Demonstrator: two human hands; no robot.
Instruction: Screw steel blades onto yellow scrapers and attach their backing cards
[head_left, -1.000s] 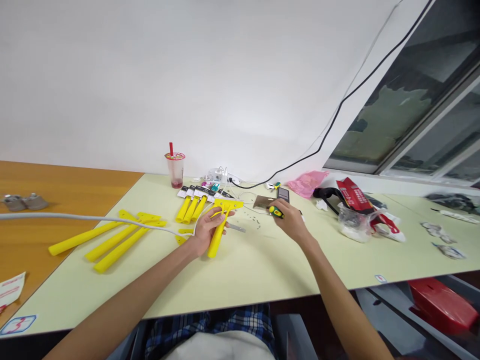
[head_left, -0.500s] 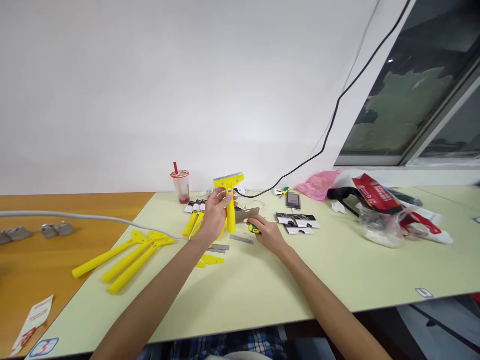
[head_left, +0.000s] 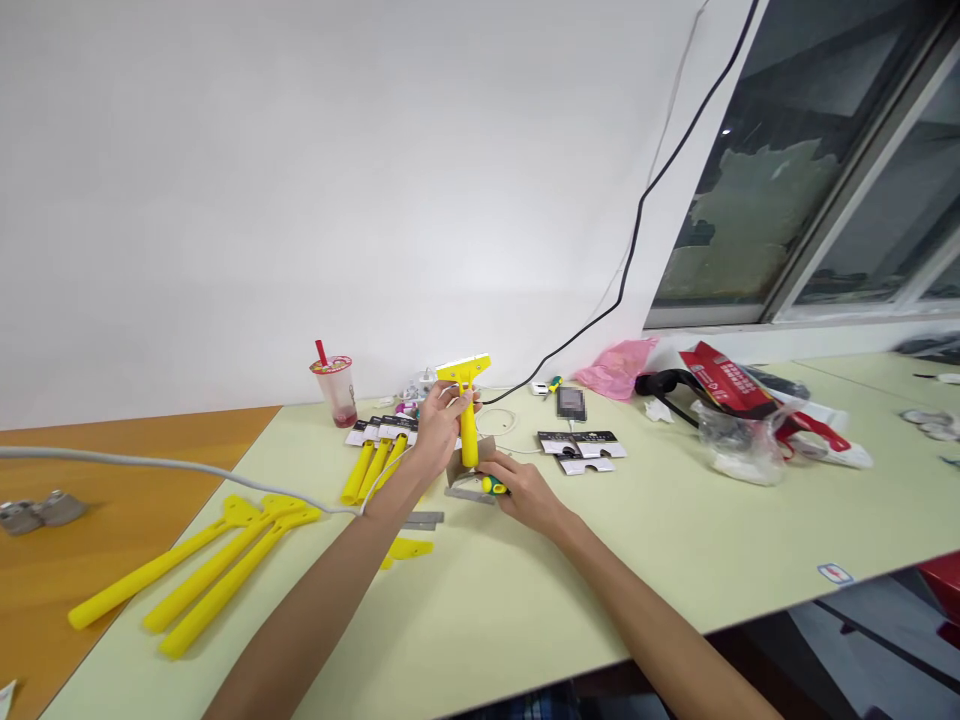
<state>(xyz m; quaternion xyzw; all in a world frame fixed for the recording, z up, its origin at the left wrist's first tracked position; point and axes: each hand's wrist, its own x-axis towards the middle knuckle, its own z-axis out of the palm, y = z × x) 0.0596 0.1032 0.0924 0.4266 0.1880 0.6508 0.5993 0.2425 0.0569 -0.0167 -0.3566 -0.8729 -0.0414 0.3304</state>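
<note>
My left hand is closed around a yellow scraper, held upright with its wide head and metal blade at the top. My right hand grips a greyish-brown card that lies by the lower end of the scraper's handle. A green and yellow screwdriver handle shows under my right fingers; its shaft is hidden. Below the hands are loose flat metal blades and a yellow plastic head piece. Several yellow scrapers with black-and-white cards lie left of my left hand.
Three long yellow handles lie at the left. A drink cup stands near the wall. Black-and-white cards, a phone, a pink bag and a red package lie to the right. Cables cross the table.
The view has turned rightward. The card in my right hand has moved to the lower end of the scraper handle, partly behind it. Both hands keep their hold.
</note>
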